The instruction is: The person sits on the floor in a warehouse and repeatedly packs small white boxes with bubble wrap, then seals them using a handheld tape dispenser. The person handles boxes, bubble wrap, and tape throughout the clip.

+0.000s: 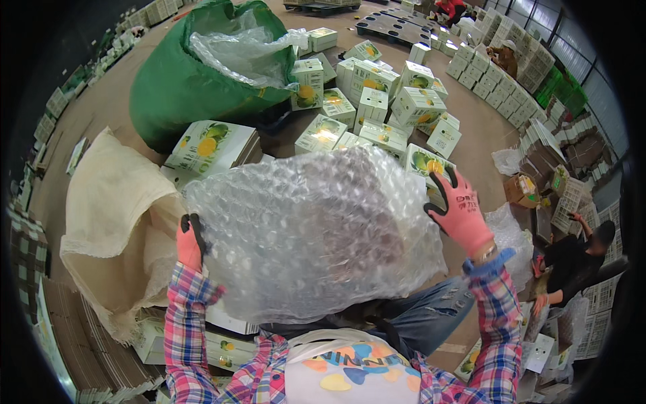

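Observation:
A sheet of clear bubble wrap (303,237) spreads across the space before my body, above my lap. Its left edge is pinched in my left hand (190,245), which wears a pink glove with black-coated fingers. My right hand (460,212), gloved alike, is at the sheet's upper right with thumb and fingers spread, holding nothing that I can see. Just beyond those fingers stands a white carton printed with citrus fruit (426,160), partly hidden. A stack of flattened printed cartons (214,144) lies behind the sheet's upper left.
A large green sack (171,86) stuffed with bubble wrap stands ahead left. An open cream woven sack (101,202) lies by my left arm. Many fruit cartons (373,106) crowd the floor ahead. Flat cardboard (86,333) is stacked lower left. A co-worker (575,262) is at right.

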A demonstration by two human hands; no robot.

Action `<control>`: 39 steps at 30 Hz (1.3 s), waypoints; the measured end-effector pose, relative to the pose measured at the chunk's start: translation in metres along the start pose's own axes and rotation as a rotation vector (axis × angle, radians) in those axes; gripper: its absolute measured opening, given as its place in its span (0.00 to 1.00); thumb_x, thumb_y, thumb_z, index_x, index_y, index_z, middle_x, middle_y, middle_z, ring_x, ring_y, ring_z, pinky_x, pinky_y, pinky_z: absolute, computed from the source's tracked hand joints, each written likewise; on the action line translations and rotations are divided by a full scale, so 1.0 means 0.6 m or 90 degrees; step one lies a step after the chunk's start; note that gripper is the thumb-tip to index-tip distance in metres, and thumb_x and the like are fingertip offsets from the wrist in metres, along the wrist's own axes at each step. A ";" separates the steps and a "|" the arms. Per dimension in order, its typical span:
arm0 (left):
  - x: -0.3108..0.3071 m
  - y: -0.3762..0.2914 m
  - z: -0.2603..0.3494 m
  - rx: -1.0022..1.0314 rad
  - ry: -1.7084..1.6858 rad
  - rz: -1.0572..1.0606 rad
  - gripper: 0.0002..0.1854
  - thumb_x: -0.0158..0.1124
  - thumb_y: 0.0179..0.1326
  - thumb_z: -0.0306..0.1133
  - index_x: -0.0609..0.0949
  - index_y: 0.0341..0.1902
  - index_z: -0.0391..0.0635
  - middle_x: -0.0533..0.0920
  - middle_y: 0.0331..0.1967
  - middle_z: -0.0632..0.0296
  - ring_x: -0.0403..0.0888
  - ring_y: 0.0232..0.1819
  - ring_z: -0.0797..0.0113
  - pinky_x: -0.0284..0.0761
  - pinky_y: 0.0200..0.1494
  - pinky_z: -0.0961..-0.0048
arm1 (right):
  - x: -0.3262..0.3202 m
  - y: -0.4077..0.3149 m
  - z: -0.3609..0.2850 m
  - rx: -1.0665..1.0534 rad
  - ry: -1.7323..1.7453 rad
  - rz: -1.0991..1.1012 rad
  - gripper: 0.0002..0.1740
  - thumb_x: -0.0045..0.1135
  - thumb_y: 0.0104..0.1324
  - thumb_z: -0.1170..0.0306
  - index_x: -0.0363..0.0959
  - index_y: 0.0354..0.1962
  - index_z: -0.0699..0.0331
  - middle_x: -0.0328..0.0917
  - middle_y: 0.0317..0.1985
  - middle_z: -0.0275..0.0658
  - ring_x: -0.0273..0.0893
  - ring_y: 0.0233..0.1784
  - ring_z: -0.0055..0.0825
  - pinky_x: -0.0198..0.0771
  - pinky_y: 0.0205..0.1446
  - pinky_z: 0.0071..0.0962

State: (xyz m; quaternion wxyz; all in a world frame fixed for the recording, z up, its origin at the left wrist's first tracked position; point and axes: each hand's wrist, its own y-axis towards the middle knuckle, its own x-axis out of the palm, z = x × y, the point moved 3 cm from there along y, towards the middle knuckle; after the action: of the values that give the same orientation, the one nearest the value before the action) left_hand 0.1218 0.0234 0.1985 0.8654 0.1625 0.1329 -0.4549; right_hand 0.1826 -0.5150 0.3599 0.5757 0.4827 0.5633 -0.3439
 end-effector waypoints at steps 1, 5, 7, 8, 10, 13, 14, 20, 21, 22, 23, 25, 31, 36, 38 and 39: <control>-0.010 0.007 0.002 0.004 0.003 0.014 0.18 0.51 0.72 0.44 0.75 0.35 0.41 0.70 0.24 0.66 0.63 0.26 0.73 0.65 0.30 0.72 | -0.034 0.008 -0.060 -0.072 -0.084 0.073 0.37 0.67 0.54 0.59 0.66 0.62 0.54 0.57 0.67 0.52 0.56 0.71 0.51 0.53 0.71 0.47; -0.025 0.032 0.000 -0.065 -0.141 0.020 0.15 0.51 0.72 0.42 0.75 0.33 0.43 0.69 0.23 0.70 0.62 0.25 0.77 0.63 0.28 0.74 | 0.024 0.025 -0.215 -0.367 -0.409 -0.215 0.39 0.59 0.58 0.52 0.65 0.63 0.65 0.59 0.69 0.53 0.49 0.75 0.53 0.39 0.77 0.54; 0.001 0.012 0.058 -0.094 -0.156 0.006 0.15 0.52 0.73 0.42 0.75 0.36 0.43 0.70 0.24 0.70 0.66 0.26 0.78 0.66 0.29 0.74 | 0.102 0.039 -0.253 -0.423 -0.708 -0.411 0.40 0.50 0.65 0.55 0.56 0.68 0.70 0.58 0.69 0.55 0.52 0.73 0.59 0.42 0.72 0.66; 0.015 -0.004 0.092 -0.112 -0.140 -0.011 0.15 0.52 0.73 0.42 0.76 0.39 0.42 0.73 0.27 0.68 0.69 0.28 0.76 0.69 0.31 0.74 | 0.159 0.050 -0.241 -0.339 -0.723 -0.473 0.39 0.50 0.65 0.55 0.56 0.69 0.66 0.57 0.70 0.53 0.54 0.73 0.56 0.45 0.71 0.65; 0.037 -0.028 0.082 -0.081 -0.113 0.044 0.16 0.52 0.73 0.41 0.76 0.50 0.40 0.79 0.38 0.62 0.75 0.38 0.71 0.73 0.42 0.73 | 0.254 0.079 -0.235 -0.231 -0.741 -0.570 0.38 0.51 0.64 0.54 0.58 0.68 0.62 0.57 0.70 0.51 0.56 0.72 0.52 0.49 0.70 0.63; 0.125 -0.068 0.069 -0.004 -0.036 0.083 0.23 0.51 0.72 0.38 0.69 0.66 0.40 0.77 0.59 0.48 0.74 0.60 0.55 0.66 0.64 0.66 | 0.343 0.111 -0.220 -0.264 -0.629 -0.622 0.36 0.54 0.63 0.54 0.62 0.64 0.63 0.61 0.68 0.51 0.59 0.70 0.51 0.51 0.69 0.59; 0.159 -0.088 0.112 0.025 0.060 0.104 0.22 0.50 0.72 0.36 0.69 0.65 0.40 0.77 0.58 0.46 0.73 0.60 0.50 0.65 0.64 0.64 | 0.371 0.115 -0.210 -0.280 -0.572 -0.629 0.35 0.54 0.62 0.54 0.63 0.63 0.63 0.62 0.67 0.51 0.60 0.70 0.51 0.52 0.69 0.58; 0.259 -0.080 0.069 0.110 0.077 0.053 0.21 0.52 0.71 0.36 0.70 0.63 0.38 0.80 0.50 0.44 0.77 0.54 0.46 0.71 0.57 0.63 | 0.425 0.123 -0.196 -0.311 -0.313 -0.592 0.31 0.59 0.59 0.54 0.72 0.55 0.64 0.69 0.62 0.50 0.65 0.66 0.49 0.56 0.68 0.52; 0.262 -0.080 0.071 0.125 0.058 0.010 0.21 0.51 0.71 0.37 0.71 0.62 0.37 0.80 0.49 0.45 0.77 0.54 0.48 0.71 0.57 0.63 | 0.422 0.121 -0.187 -0.301 -0.272 -0.591 0.30 0.60 0.58 0.54 0.73 0.54 0.64 0.70 0.61 0.50 0.66 0.66 0.48 0.56 0.68 0.51; 0.263 -0.078 0.072 0.138 0.039 -0.029 0.21 0.51 0.72 0.38 0.72 0.62 0.36 0.81 0.49 0.47 0.78 0.53 0.50 0.71 0.57 0.63 | 0.408 0.126 -0.179 -0.293 -0.226 -0.576 0.29 0.60 0.58 0.54 0.75 0.52 0.64 0.71 0.60 0.50 0.67 0.65 0.48 0.57 0.68 0.50; 0.259 -0.074 0.083 0.031 -0.050 -0.087 0.22 0.50 0.72 0.39 0.73 0.60 0.35 0.81 0.48 0.49 0.78 0.52 0.55 0.71 0.57 0.64 | 0.380 0.132 -0.177 -0.293 -0.174 -0.526 0.29 0.61 0.57 0.54 0.76 0.51 0.64 0.72 0.59 0.50 0.68 0.64 0.47 0.58 0.67 0.49; 0.244 -0.057 0.024 -0.210 -0.485 -0.280 0.22 0.49 0.72 0.40 0.76 0.58 0.34 0.82 0.49 0.55 0.78 0.51 0.63 0.72 0.56 0.66 | 0.275 0.137 -0.192 -0.285 -0.107 -0.289 0.28 0.63 0.56 0.54 0.79 0.48 0.64 0.74 0.58 0.49 0.70 0.63 0.47 0.59 0.67 0.47; 0.286 -0.101 0.139 -0.252 -0.594 -0.430 0.26 0.46 0.74 0.45 0.74 0.62 0.35 0.78 0.58 0.56 0.76 0.54 0.64 0.71 0.58 0.69 | 0.111 -0.034 -0.064 0.209 0.142 -0.252 0.43 0.56 0.63 0.57 0.47 0.72 0.56 0.70 0.55 0.57 0.75 0.51 0.54 0.68 0.55 0.45; 0.306 -0.130 0.224 -0.206 -0.507 -0.451 0.24 0.51 0.72 0.40 0.69 0.66 0.39 0.75 0.60 0.51 0.76 0.57 0.56 0.74 0.59 0.64 | 0.091 -0.142 0.029 0.355 0.370 0.058 0.38 0.51 0.65 0.66 0.49 0.72 0.49 0.77 0.47 0.56 0.75 0.50 0.54 0.68 0.56 0.46; 0.300 -0.131 0.256 -0.213 -0.519 -0.489 0.24 0.52 0.71 0.38 0.68 0.67 0.40 0.74 0.61 0.50 0.76 0.57 0.55 0.75 0.59 0.64 | 0.052 -0.224 0.071 0.443 0.415 0.198 0.41 0.52 0.65 0.64 0.45 0.73 0.51 0.74 0.53 0.57 0.73 0.56 0.54 0.66 0.61 0.44; 0.299 -0.136 0.266 -0.219 -0.529 -0.503 0.24 0.52 0.71 0.37 0.67 0.67 0.41 0.74 0.61 0.50 0.76 0.58 0.54 0.75 0.59 0.64 | 0.043 -0.280 0.101 0.463 0.427 0.294 0.44 0.53 0.64 0.62 0.42 0.74 0.52 0.71 0.58 0.58 0.71 0.60 0.54 0.65 0.64 0.42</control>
State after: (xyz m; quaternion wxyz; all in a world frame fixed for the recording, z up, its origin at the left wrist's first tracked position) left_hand 0.1663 -0.2179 0.2632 0.6241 -0.2329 -0.0946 -0.7398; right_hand 0.0474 -0.6183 0.3004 0.2213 0.8451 0.4398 -0.2084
